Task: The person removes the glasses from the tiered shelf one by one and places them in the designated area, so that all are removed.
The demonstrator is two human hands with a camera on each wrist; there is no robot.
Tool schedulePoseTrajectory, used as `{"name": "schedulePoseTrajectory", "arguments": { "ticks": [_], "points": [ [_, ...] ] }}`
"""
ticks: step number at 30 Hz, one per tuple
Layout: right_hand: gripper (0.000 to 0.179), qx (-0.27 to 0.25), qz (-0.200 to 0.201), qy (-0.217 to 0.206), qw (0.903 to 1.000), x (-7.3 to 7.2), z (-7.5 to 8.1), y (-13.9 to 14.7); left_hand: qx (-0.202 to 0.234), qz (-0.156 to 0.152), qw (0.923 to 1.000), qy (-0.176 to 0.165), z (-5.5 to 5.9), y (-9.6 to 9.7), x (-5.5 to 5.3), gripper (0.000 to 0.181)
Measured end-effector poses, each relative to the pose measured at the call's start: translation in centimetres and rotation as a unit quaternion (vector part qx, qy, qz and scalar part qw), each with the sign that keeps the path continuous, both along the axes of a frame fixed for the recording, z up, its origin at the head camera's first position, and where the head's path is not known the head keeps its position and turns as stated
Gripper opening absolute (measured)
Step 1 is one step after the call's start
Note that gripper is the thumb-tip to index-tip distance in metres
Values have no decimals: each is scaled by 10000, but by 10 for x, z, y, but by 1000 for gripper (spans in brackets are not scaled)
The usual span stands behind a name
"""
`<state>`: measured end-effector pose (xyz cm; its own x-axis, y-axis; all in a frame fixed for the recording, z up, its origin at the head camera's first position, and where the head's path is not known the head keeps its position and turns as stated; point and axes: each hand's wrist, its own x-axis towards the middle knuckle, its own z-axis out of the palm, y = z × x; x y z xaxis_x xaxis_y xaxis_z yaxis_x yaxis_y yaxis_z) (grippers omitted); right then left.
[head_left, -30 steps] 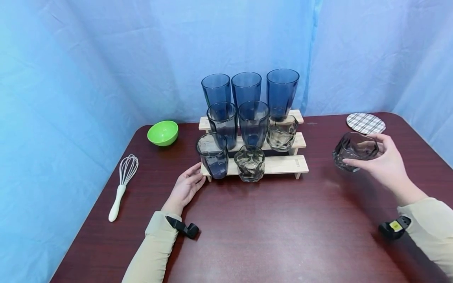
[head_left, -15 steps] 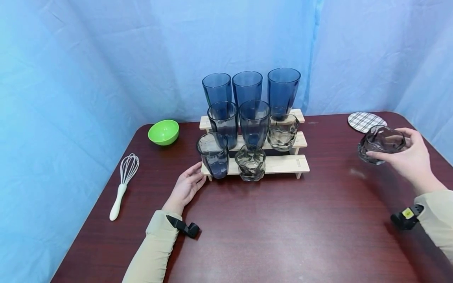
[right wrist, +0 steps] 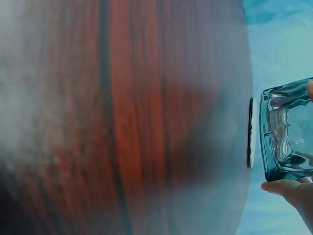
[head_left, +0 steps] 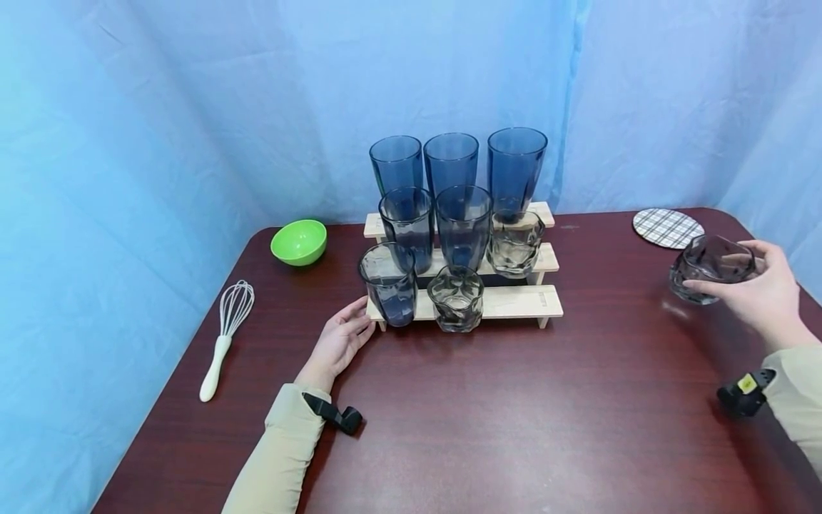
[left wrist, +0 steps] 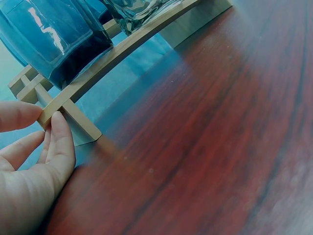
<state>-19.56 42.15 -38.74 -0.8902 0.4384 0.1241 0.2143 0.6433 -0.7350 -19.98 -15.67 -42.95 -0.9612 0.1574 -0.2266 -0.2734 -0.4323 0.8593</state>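
Thumb and fingers of the right hand (head_left: 765, 294) curl round opposite sides of the tumbler (head_left: 703, 267), pinching it above the table (head_left: 546, 414) near the coaster (head_left: 668, 227), while those of the left hand (head_left: 337, 341) pinch the left end of the front step of the rack (head_left: 526, 303). The tumbler looks thick-walled, so it is probably heavy for its size, stiff, slick on its smooth faces and liable to chip if knocked. Its sides seem the best place to hold, thumb opposite fingers in the wavy hollows, rim and base left free
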Motion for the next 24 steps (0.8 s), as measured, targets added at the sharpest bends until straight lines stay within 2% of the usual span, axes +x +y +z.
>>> {"name": "schedulePoseTrajectory", "arguments": {
  "ticks": [4, 8, 12, 17, 20, 23, 24],
  "points": [
    [94, -273, -215, 75, 9994, -8, -13, 15, -13, 3, 10000, 5, 0, 0, 0, 54],
    [93, -180, -525, 44, 9984, -15, -23, 29, -59, -14, 10000, 18, 0, 1, 1, 54],
    [94, -31, -673, -185, 9976, -14, -20, 30, -80, -43, 10000, -15, -1, 1, 1, 54],
    [91, -51, -646, -309, 9974, -6, -13, 25, -96, -41, 9999, 5, 0, 1, 2, 54],
    [92, -175, -732, -336, 9966, -9, -20, 34, -63, -19, 10000, 61, 0, 1, 1, 54],
    [94, -253, -822, -248, 9960, -21, -42, 58, -39, -2, 9999, 106, 0, 1, 1, 55],
    [94, -309, -845, -262, 9956, -23, -43, 60, -38, 10, 9999, 107, 0, 1, 1, 55]
  ]
}}
